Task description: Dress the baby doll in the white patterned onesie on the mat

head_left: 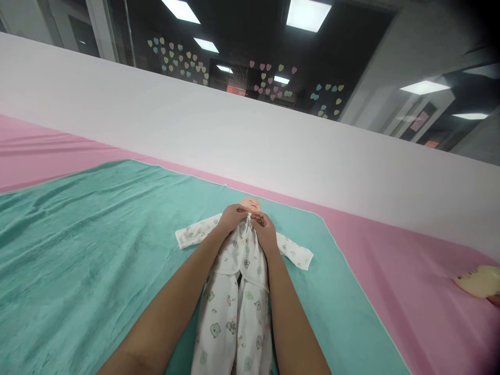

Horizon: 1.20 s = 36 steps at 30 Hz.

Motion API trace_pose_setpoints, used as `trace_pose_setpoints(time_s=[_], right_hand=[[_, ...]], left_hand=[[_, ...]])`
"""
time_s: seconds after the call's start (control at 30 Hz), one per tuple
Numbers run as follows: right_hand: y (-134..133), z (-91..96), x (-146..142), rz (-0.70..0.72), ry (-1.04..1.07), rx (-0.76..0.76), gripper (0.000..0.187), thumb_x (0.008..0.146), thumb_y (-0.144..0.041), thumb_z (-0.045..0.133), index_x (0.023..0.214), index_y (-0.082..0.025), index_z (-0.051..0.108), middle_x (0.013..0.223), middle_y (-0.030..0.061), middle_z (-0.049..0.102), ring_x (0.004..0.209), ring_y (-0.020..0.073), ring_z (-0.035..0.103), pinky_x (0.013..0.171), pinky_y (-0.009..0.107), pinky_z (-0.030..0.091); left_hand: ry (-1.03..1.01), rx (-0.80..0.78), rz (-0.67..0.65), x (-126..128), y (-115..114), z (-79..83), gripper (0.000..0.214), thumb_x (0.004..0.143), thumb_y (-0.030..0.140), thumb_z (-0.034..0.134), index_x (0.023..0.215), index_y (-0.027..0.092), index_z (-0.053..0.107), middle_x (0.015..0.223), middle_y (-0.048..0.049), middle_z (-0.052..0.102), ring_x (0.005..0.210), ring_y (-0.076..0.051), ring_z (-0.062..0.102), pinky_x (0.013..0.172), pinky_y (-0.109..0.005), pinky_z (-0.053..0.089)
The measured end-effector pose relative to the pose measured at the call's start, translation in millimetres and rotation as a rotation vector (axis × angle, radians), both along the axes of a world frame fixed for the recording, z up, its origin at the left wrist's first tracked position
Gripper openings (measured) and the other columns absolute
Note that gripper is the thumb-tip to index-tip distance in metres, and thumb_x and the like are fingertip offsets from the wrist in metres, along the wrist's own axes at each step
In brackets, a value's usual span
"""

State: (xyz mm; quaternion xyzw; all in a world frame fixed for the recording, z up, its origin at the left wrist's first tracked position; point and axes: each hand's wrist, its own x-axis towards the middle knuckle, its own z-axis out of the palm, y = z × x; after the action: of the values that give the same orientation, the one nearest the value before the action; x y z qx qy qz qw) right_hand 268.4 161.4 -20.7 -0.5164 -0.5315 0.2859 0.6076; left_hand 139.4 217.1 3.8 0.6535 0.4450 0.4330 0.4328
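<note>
A baby doll (250, 203) lies on its back on a teal towel (97, 245), dressed in a white printed sleepsuit (234, 291) with both sleeves spread sideways. My left hand (231, 216) and my right hand (264, 229) meet at the suit's neckline, just below the doll's chin. Both hands are closed, pinching the fabric edges of the collar together. My forearms run along either side of the doll's body.
The towel lies on a pink sheet (410, 281). Behind it rises a white padded wall (234, 130), with dark glass and heart stickers above. A cream-coloured object (478, 281) sits at the right edge on the sheet.
</note>
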Motion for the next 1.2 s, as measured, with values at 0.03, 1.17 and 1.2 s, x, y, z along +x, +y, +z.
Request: trace_pose_setpoints(time_s=[0.03,1.17,1.2], right_hand=[[0.6,0.1,0.1,0.003,-0.023,-0.016,0.032,0.069,-0.033,0.056,0.097,-0.018,0.061,0.093,0.0048,0.065,0.086,0.0170,0.059,0.081,0.032,0.045],[-46.0,31.8,-18.8,-0.148,-0.970,-0.078,0.014,0.075,-0.022,0.046,0.062,-0.020,0.051,0.064,0.0023,0.053,0.060,0.0148,0.044,0.055,0.027,0.028],[-45.5,32.9,-13.2,-0.106,-0.916,-0.068,0.018,0.074,-0.023,0.046,0.057,-0.020,0.049,0.058,0.0002,0.050,0.057,0.0136,0.042,0.054,0.026,0.027]], left_hand=[[0.008,0.007,0.004,-0.3,0.0,-0.1,0.011,0.064,0.021,0.060,0.072,0.017,0.065,0.074,-0.0026,0.067,0.071,-0.016,0.059,0.063,-0.023,0.041],[-0.065,0.146,-0.173,-27.2,-56.3,-13.7,0.023,0.077,0.032,0.054,0.095,0.019,0.060,0.076,0.0004,0.057,0.070,-0.013,0.051,0.065,-0.023,0.039],[-0.034,0.155,-0.181,-27.6,-57.3,-12.3,0.022,0.077,0.032,0.054,0.093,0.019,0.061,0.074,0.0007,0.056,0.068,-0.012,0.050,0.063,-0.023,0.038]])
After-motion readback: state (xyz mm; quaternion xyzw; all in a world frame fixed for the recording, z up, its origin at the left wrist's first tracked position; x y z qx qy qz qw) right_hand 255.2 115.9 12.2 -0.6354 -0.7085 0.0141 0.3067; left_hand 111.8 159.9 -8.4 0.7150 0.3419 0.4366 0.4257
